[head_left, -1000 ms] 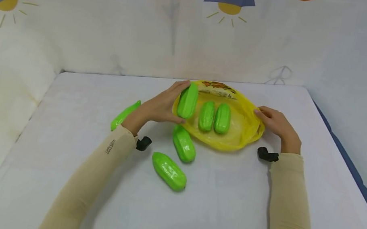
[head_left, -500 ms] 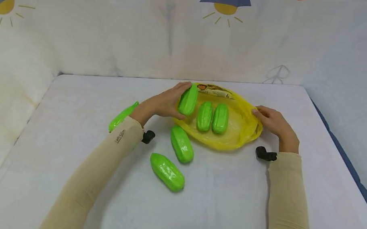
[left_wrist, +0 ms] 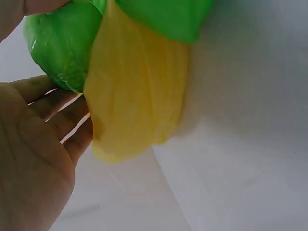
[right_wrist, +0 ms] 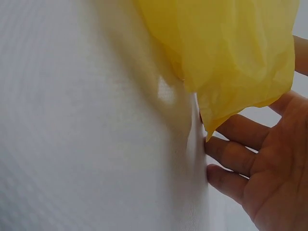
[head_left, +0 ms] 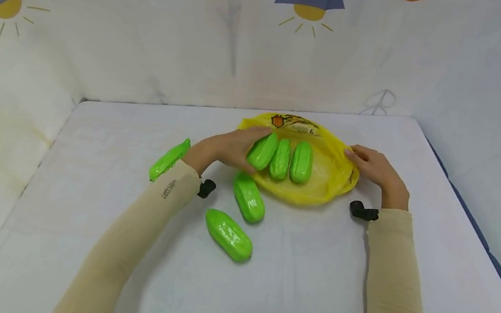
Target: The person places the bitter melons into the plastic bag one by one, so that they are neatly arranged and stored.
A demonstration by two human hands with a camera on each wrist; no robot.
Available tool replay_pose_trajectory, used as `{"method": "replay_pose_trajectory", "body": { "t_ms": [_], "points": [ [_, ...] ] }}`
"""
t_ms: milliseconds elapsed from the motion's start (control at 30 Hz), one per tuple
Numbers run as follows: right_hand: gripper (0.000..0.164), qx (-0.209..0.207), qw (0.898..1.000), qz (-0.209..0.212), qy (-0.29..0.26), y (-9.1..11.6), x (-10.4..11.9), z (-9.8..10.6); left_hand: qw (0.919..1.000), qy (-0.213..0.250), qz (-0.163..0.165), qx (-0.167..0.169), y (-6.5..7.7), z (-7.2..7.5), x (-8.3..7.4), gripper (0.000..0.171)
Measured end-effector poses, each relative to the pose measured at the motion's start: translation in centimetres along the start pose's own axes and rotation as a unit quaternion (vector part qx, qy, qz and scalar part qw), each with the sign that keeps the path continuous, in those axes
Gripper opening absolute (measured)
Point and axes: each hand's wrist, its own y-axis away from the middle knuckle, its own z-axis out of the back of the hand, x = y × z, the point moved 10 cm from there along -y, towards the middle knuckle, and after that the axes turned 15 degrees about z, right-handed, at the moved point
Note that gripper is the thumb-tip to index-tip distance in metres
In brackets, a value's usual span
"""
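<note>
White table [head_left: 296,299]
Left hand [head_left: 236,146]: spread, gripping vegetable [head_left: 263,151]
Right hand [head_left: 378,172]: pinching bag's [head_left: 335,166] right edge
Bagging, apparently: next needs release

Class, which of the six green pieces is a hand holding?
The leftmost green piece in the row of three at the yellow bag. The left hand has its thumb and fingers around it; no hand holds the other five.

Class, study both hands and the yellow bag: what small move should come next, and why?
Probably the left hand should let go of its green piece: it is right beside two others in the yellow bag, whose right edge the right hand holds.
</note>
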Motion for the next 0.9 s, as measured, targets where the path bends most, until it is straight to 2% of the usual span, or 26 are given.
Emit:
{"method": "replay_pose_trajectory", "body": {
  "t_ms": [67,133,333,433,667,900],
  "points": [
    [0.075,-0.001,1.0,0.001,0.001,0.0,0.1,0.0,0.9999,0.004,-0.013,0.005,0.2,-0.1,-0.5,0.105],
    [0.075,-0.001,1.0,0.001,0.0,0.0,0.3,0.1,0.9999,0.005,-0.007,0.009,0.1,0.0,-0.5,0.105],
    [0.079,0.006,1.0,-0.008,-0.009,0.1,-0.1,-0.2,0.9954,-0.027,0.088,0.028,-0.6,-0.2,1.9,0.108],
    [0.082,0.009,1.0,-0.018,-0.01,0.1,-0.3,-0.4,0.9926,-0.041,0.109,0.031,-0.8,-0.6,2.4,0.109],
    [0.084,0.014,1.0,-0.021,-0.005,0.1,-0.4,-0.5,0.9907,-0.063,0.119,0.022,-1.4,-1.1,2.5,0.102],
    [0.077,0.009,1.0,-0.008,-0.003,0.1,0.0,-0.3,0.9937,-0.049,0.1,0.013,-1.7,-1.2,1.5,0.102]
  ]
}}
